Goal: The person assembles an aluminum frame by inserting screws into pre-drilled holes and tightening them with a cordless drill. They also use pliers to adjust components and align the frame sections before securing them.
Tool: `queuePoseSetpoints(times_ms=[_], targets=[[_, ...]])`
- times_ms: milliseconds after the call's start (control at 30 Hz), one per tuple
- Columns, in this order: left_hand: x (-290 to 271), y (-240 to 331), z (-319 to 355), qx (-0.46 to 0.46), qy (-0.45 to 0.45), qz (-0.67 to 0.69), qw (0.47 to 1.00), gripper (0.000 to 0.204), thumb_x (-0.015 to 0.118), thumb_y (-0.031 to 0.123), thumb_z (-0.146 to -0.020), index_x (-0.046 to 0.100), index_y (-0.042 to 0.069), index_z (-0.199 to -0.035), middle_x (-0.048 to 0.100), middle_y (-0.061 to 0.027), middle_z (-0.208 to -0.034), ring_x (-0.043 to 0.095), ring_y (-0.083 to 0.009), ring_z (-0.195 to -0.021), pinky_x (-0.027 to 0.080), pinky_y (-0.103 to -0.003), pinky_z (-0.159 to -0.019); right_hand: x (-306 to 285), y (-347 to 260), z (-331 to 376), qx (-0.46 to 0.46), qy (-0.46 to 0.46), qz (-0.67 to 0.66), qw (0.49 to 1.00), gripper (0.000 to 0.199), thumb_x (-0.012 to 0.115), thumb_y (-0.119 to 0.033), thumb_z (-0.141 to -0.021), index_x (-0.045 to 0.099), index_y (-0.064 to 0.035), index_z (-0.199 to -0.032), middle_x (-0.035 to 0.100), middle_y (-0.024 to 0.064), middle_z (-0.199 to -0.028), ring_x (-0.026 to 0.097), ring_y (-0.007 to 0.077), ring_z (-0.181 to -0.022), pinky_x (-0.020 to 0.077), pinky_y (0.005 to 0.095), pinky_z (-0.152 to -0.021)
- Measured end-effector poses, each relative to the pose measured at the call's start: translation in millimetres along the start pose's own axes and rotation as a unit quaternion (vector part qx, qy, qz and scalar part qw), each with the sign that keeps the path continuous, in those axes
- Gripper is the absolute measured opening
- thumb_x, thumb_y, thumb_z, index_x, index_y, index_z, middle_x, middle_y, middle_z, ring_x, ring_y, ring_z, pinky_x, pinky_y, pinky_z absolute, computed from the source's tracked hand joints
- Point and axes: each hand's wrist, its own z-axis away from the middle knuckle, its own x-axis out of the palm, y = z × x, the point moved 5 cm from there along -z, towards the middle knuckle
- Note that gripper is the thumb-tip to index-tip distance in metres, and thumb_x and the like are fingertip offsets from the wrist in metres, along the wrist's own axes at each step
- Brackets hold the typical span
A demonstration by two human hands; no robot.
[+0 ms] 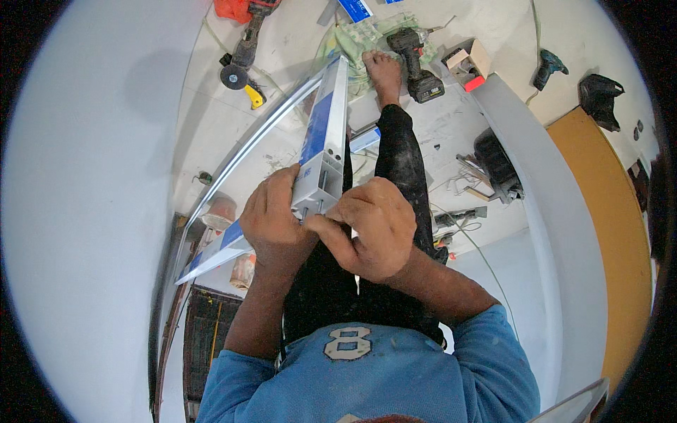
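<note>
My left hand [271, 215] is wrapped round the near end of a white metal profile [319, 137] with blue protective film on its side. The profile slopes up and away from me, its hollow end facing me. Thin screws [320, 206] stick out of that open end. My right hand [377, 229] is closed there, thumb and forefinger pinching at a screw; the fingertips partly hide it. Another film-covered profile [218, 250] and a long pale metal strip [247, 144] lie to the left, seeming part of the same frame.
Beyond my bare foot [384, 74] lies a green cloth [352, 46] with a cordless drill [416, 63]. An angle grinder [243, 60] rests at far left. An open cardboard box [469, 63], a dark tool case [497, 166] and a cable [479, 247] are on the right.
</note>
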Motion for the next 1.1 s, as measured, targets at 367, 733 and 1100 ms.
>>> queuePoseSetpoints(times_ms=[367,733,1100], targets=[[2,-1,4,-0.021,-0.019,-0.017,0.999,0.060,0.093,0.019,-0.076,0.073,-0.001,-0.128,0.079,-0.0212,-0.120,0.079,-0.0369,-0.111,0.063,-0.048,-0.094,-14,409,-18,0.227,-0.022,0.395,0.890,0.069,0.094,-0.038,-0.082,0.062,0.0093,-0.121,0.072,0.0274,-0.119,0.073,0.0481,-0.107,0.0611,0.0534,-0.093],[1,-1,6,-0.029,-0.022,-0.015,0.999,0.066,0.093,0.024,-0.073,0.074,-0.001,-0.130,0.079,-0.0212,-0.121,0.078,-0.0403,-0.111,0.062,-0.048,-0.097,32,578,-9,0.377,-0.026,0.435,0.818,0.089,0.094,-0.042,-0.079,0.052,0.0119,-0.135,0.064,0.0328,-0.131,0.071,0.0488,-0.118,0.0626,0.0510,-0.099],[1,2,0,-0.016,0.004,-0.002,1.000,0.052,0.089,0.017,-0.075,0.071,0.000,-0.122,0.078,-0.0204,-0.111,0.077,-0.0408,-0.101,0.062,-0.050,-0.089,-52,388,9,0.273,0.069,0.192,0.940,0.056,0.081,-0.025,-0.096,0.053,0.0022,-0.137,0.073,0.0333,-0.119,0.071,0.0551,-0.114,0.0568,0.0567,-0.097]])
